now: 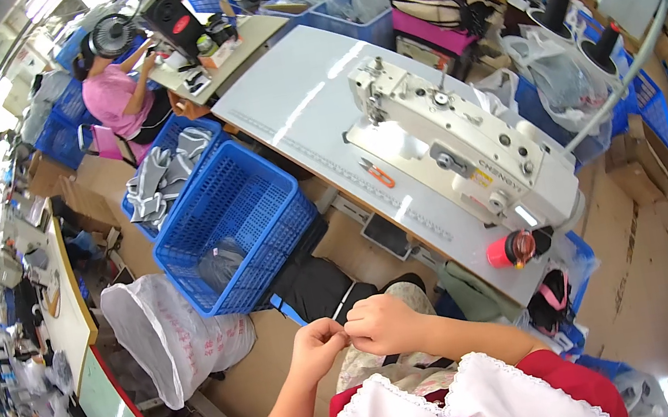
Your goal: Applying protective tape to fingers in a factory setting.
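Note:
My left hand (pixel 318 346) and my right hand (pixel 383 324) meet above my lap, fingertips pinched together. Whatever lies between the fingers is too small or too hidden to make out. Just beyond them is a black fabric item (pixel 312 290) with a thin pale strip across it and a blue edge at its left. Farther left stands a blue plastic basket (pixel 280 184) with a grey bundle (pixel 221 261) at the bottom. To the right, a white sewing machine (pixel 466 153) is mounted on a pale table (pixel 288 92); orange-handled thread snips (pixel 379 174) lie on it.
A red bottle (pixel 510 250) stands at the table's near right corner. Left of the basket is a white sack (pixel 165 334); behind it, a second basket holds grey straps (pixel 170 176). Two seated people (pixel 117 99) work farther off. Cardboard boxes (pixel 641 166) lie at right.

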Demonstrator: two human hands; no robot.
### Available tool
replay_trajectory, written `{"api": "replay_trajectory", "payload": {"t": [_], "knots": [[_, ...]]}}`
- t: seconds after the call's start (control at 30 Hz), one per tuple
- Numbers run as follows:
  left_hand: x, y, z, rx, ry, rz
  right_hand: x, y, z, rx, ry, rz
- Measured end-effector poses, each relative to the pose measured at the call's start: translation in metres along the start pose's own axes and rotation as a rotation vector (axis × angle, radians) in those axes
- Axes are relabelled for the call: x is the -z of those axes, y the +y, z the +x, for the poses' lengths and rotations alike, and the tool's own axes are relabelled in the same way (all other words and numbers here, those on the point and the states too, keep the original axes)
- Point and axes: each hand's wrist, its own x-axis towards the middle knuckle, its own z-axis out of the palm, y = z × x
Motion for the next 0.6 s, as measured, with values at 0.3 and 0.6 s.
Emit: {"api": "replay_trajectory", "payload": {"t": [0.3,0.6], "knots": [[-0.009,0.053,0.07,-0.381,-0.104,0.607,0.039,0.054,0.015,-0.23,0.096,0.329],[0.044,0.074,0.232,-0.226,-0.065,0.456,0.05,0.163,0.11,-0.118,0.392,-0.031]]}}
